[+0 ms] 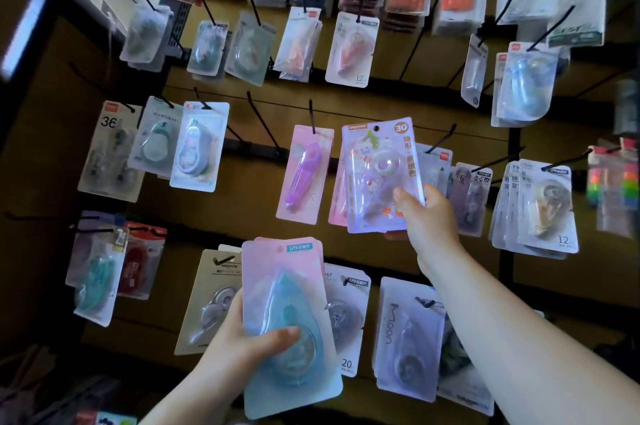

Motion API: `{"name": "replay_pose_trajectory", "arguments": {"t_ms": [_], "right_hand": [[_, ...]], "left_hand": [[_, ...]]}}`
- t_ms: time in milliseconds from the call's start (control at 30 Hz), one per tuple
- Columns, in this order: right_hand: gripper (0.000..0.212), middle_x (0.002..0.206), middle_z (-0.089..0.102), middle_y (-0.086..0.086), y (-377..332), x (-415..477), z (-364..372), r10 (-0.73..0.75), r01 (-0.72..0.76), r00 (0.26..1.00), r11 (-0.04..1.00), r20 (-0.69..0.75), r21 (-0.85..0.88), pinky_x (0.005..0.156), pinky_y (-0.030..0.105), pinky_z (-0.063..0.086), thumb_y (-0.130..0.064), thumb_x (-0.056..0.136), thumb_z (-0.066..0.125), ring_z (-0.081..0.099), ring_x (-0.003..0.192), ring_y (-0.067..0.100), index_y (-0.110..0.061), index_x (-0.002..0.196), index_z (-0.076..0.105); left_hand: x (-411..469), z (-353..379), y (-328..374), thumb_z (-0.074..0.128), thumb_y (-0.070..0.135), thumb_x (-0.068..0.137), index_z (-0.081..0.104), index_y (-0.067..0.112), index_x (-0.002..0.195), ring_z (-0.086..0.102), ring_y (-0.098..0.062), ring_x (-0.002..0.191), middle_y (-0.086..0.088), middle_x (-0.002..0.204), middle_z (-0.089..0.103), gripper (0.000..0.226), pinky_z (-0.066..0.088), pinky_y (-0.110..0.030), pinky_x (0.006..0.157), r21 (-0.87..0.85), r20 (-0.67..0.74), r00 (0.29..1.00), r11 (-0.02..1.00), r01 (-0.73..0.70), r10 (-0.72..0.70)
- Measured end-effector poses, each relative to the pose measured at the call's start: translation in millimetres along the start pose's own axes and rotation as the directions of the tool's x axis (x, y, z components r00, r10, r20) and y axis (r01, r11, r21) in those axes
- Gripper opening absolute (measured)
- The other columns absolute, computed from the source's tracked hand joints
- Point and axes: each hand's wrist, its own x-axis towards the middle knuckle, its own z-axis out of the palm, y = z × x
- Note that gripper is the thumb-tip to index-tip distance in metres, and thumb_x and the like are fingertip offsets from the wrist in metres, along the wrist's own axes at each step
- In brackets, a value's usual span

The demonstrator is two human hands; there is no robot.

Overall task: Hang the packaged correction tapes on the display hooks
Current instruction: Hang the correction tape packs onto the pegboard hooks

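Note:
My right hand pinches the lower right corner of a lilac correction tape pack marked 30, held upright against the display wall. Its hang hole sits near the top. The pack is just right of a black hook that carries a pink pack with a purple pen-shaped tape. Another black hook juts out just right of the lilac pack. My left hand grips a small stack of pink-and-blue packs with a teal teardrop tape, thumb on the front, low in the middle.
Rows of black hooks on a brown wall hold many packaged tapes. A bare hook stands left of the pink pack. Hanging packs crowd the right side, and more hang at lower right. A dark frame borders the left.

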Motion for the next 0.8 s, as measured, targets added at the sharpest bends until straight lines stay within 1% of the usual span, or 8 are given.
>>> {"name": "replay_pose_trajectory", "arguments": {"t_ms": [100, 233, 300, 367, 500, 567, 733, 800], "right_hand": [[0.022, 0.085, 0.056, -0.001, 0.0, 6.4, 2.3, -0.009, 0.009, 1.000, 0.999, -0.020, -0.033, 0.037, 0.006, 0.042, -0.018, 0.094, 0.048, 0.048, 0.066, 0.004, -0.011, 0.113, 0.055], [0.023, 0.082, 0.055, -0.002, 4.0, 12.1, 9.4, 0.040, -0.040, 0.999, 0.999, -0.015, -0.014, 0.044, 0.020, 0.050, -0.020, 0.094, 0.048, 0.053, 0.066, 0.008, -0.010, 0.113, 0.054], [0.015, 0.077, 0.053, -0.005, 6.9, 12.6, 12.0, 0.046, -0.046, 0.999, 0.999, -0.022, -0.002, 0.039, 0.017, 0.049, -0.019, 0.094, 0.047, 0.053, 0.063, 0.008, -0.015, 0.107, 0.053], [0.013, 0.075, 0.052, -0.007, 9.9, 13.7, 13.3, 0.048, -0.048, 0.998, 0.999, -0.033, -0.004, 0.037, 0.015, 0.048, -0.020, 0.094, 0.047, 0.054, 0.062, 0.008, -0.018, 0.106, 0.052], [0.014, 0.076, 0.053, -0.008, 13.4, 19.7, 12.2, 0.052, -0.052, 0.997, 0.999, -0.060, -0.003, 0.043, 0.019, 0.050, -0.022, 0.094, 0.047, 0.056, 0.065, 0.009, -0.018, 0.106, 0.053], [0.010, 0.076, 0.052, -0.007, 15.0, 21.7, 11.1, 0.058, -0.058, 0.996, 0.998, -0.061, 0.003, 0.039, 0.017, 0.049, -0.021, 0.094, 0.047, 0.054, 0.064, 0.010, -0.018, 0.102, 0.052], [0.006, 0.074, 0.051, -0.004, 21.7, 22.5, 12.3, 0.105, -0.107, 0.993, 0.993, -0.047, -0.040, 0.034, 0.014, 0.045, -0.021, 0.094, 0.047, 0.053, 0.061, 0.011, -0.017, 0.098, 0.050], [0.008, 0.074, 0.050, -0.004, 23.2, 24.4, 15.0, 0.132, -0.134, 0.990, 0.990, -0.049, -0.048, 0.034, 0.015, 0.045, -0.021, 0.094, 0.048, 0.051, 0.060, 0.011, -0.018, 0.100, 0.049]], "left_hand": [[0.0, -3.7, -0.8, 0.075, 0.031, 0.025, 0.049, 0.028, 0.105, 0.064, -0.027, 0.093, -0.006, 0.097, 0.062, 0.084, 0.054, -0.036, 0.073, 0.014, 0.012, 1.000, 1.000, -0.004, 0.004], [1.0, -9.5, 0.2, 0.076, 0.033, 0.027, 0.047, 0.031, 0.107, 0.061, -0.032, 0.102, -0.012, 0.109, 0.061, 0.086, 0.052, -0.046, 0.088, 0.039, 0.016, 1.000, 0.999, 0.020, -0.020], [2.6, -11.8, -0.1, 0.076, 0.035, 0.027, 0.045, 0.032, 0.107, 0.060, -0.032, 0.104, -0.011, 0.111, 0.060, 0.086, 0.050, -0.049, 0.091, 0.049, 0.014, 0.999, 0.998, 0.040, -0.041], [3.2, -12.0, -0.5, 0.076, 0.035, 0.027, 0.045, 0.033, 0.108, 0.059, -0.031, 0.104, -0.010, 0.110, 0.059, 0.087, 0.051, -0.049, 0.091, 0.051, 0.014, 0.999, 0.998, 0.048, -0.049], [4.3, -11.1, -1.4, 0.075, 0.033, 0.026, 0.047, 0.030, 0.111, 0.060, -0.033, 0.103, -0.013, 0.110, 0.061, 0.089, 0.052, -0.046, 0.088, 0.032, -0.002, 1.000, 0.999, 0.016, -0.016], [5.0, -11.3, -2.2, 0.075, 0.032, 0.025, 0.047, 0.030, 0.110, 0.060, -0.034, 0.104, -0.014, 0.111, 0.061, 0.090, 0.051, -0.046, 0.088, 0.030, -0.002, 1.000, 1.000, 0.000, 0.000], [4.8, -10.9, -1.6, 0.080, 0.034, 0.020, 0.046, 0.027, 0.117, 0.060, -0.034, 0.105, -0.014, 0.112, 0.061, 0.103, 0.050, -0.050, 0.091, 0.053, 0.016, 1.000, 0.999, -0.008, 0.007], [4.2, -12.3, -0.1, 0.081, 0.034, 0.020, 0.048, 0.029, 0.114, 0.060, -0.034, 0.106, -0.013, 0.112, 0.062, 0.099, 0.049, -0.051, 0.092, 0.049, 0.021, 1.000, 0.999, -0.003, 0.002]]}}
